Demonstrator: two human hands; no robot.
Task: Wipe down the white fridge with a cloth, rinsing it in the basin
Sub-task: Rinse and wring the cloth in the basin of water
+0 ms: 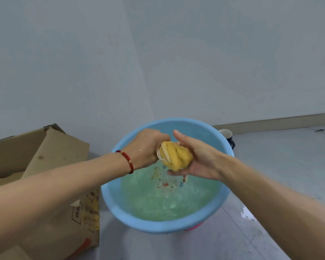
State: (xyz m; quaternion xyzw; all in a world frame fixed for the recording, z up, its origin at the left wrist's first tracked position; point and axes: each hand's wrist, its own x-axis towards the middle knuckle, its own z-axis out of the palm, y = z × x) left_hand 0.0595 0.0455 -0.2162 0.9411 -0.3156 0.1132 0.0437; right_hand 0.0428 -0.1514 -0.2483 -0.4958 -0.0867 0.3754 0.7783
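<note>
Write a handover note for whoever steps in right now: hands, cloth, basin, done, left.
Left hand: grips one end of the yellow cloth.
Right hand: holds the other end, cloth twisted between the two.
Cloth is above the blue basin, which holds water; basin sits on the floor beside a cardboard box.
Done: cloth wetted, wringing under way.
Left: finish wringing, wipe the fridge, which is not in view.

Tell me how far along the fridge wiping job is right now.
Done: the cloth is out of the water in the basin. In hand: the left hand and right hand wring it over the basin. Left: wiping; no fridge is in view, so earlier wiping can't be judged.
</note>
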